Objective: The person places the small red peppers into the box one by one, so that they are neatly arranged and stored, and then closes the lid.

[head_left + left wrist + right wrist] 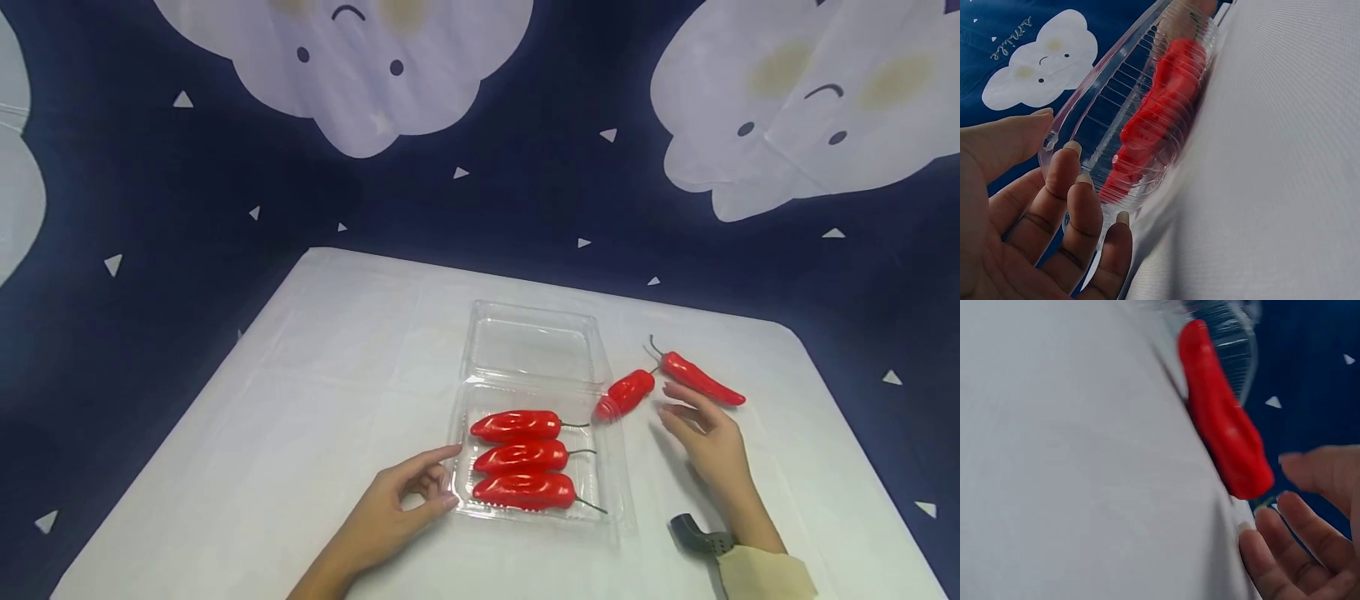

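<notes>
A hinged clear plastic box (615, 500) lies with its lid (534, 343) folded back. Inside its base, three red chili peppers (525, 457) lie side by side, stems to the right. My left hand (397, 504) holds the left edge of the box; in the left wrist view the thumb and fingertips are at its rim and ribbed wall (1100, 115). To the right of the box, my right hand (708, 442) hovers with fingers apart and nothing between them. Nearest to it is a loose red chili pepper (628, 393), also in the right wrist view as a pepper (1222, 419).
Another loose red chili pepper (701, 379) lies farther right, its stem by the first one's. The white table (360, 358) ends at a dark blue cloth (525, 208) printed with clouds. A dark strap-like device (697, 533) is at the right wrist.
</notes>
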A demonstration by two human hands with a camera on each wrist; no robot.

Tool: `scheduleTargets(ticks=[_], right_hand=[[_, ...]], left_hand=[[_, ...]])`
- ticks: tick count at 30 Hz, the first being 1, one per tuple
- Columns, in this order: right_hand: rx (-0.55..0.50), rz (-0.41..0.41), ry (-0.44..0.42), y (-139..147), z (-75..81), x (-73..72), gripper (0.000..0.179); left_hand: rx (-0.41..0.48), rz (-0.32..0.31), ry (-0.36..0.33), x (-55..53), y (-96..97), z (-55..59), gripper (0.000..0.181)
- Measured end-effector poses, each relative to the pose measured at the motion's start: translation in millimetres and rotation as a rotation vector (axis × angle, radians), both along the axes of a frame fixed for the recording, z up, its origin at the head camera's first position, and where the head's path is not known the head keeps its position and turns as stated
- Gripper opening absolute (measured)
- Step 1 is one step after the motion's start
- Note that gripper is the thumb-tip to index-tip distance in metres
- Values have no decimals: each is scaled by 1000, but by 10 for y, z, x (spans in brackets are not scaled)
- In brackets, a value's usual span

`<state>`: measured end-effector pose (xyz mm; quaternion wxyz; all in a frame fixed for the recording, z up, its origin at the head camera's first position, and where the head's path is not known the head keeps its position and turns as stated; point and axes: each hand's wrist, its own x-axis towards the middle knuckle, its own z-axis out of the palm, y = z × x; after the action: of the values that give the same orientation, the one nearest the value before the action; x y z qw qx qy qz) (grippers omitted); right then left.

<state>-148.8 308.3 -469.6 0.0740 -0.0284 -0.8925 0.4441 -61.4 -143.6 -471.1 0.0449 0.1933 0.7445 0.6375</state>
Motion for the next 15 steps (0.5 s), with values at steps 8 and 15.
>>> scheduleTargets(ticks=[8, 15], right_hand=[[94, 26, 11, -47, -64, -227, 60], [302, 195, 133, -70, -53, -421, 63]], left_hand=[[-1, 2, -6, -6, -2, -1, 51], [-5, -3, -19, 3, 1, 12, 52]])
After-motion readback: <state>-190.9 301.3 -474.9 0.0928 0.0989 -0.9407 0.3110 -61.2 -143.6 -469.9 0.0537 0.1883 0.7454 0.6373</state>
